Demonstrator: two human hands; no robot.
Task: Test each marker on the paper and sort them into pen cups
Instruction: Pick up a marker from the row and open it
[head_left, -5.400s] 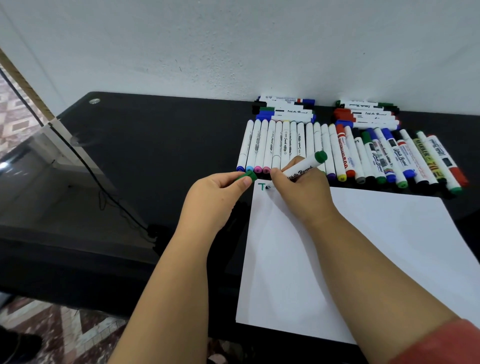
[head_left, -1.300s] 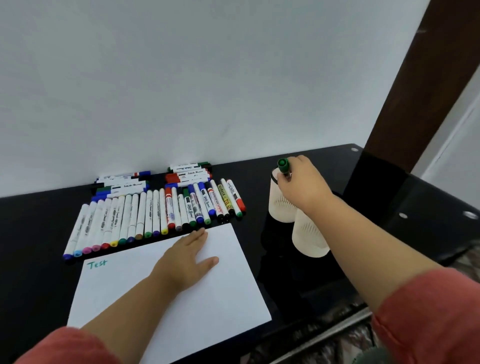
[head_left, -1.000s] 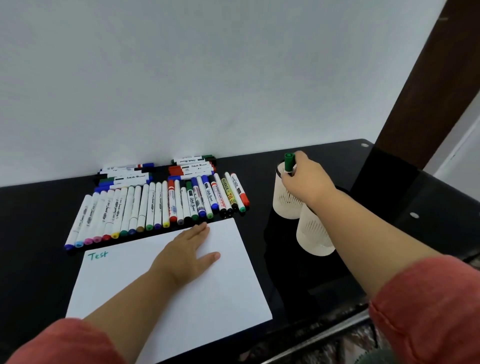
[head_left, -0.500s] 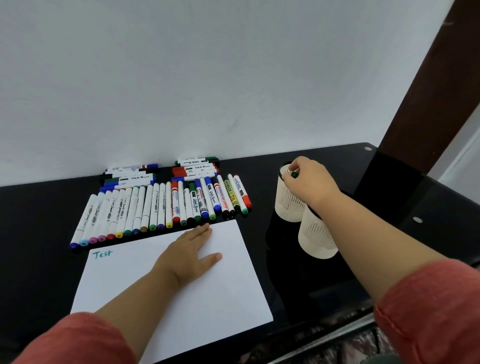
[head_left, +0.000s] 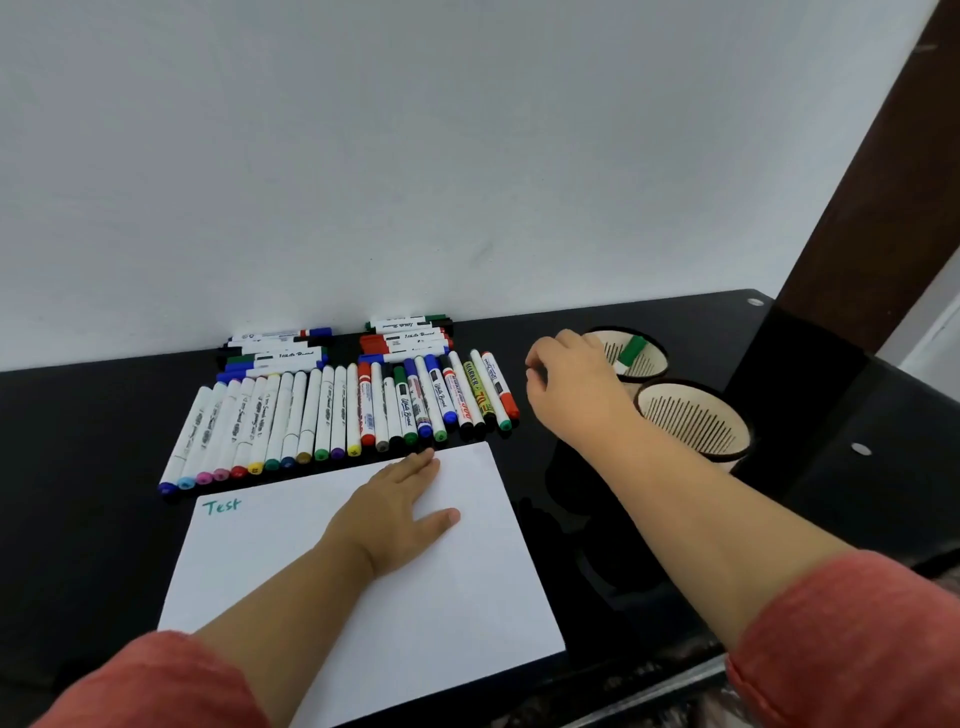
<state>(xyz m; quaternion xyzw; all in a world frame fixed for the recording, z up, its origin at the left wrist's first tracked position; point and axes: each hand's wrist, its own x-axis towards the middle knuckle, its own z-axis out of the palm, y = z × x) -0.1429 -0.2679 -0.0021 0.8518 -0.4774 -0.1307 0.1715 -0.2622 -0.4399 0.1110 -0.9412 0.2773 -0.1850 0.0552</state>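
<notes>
One green marker (head_left: 632, 350) in two cups (head_left: 655, 364); both hands (head_left: 402, 506) loose, holding nothing.

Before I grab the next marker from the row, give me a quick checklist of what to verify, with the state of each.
1. Green marker dropped in the far pen cup: ok.
2. Right hand free, holding nothing: ok.
3. Left hand flat on the paper, keeping it steady: ok.
4. Blank space on the paper beside the green "Test": ok.
5. Near pen cup upright with nothing seen inside: ok.
6. Whether the markers in the row still write: cannot tell.
</notes>
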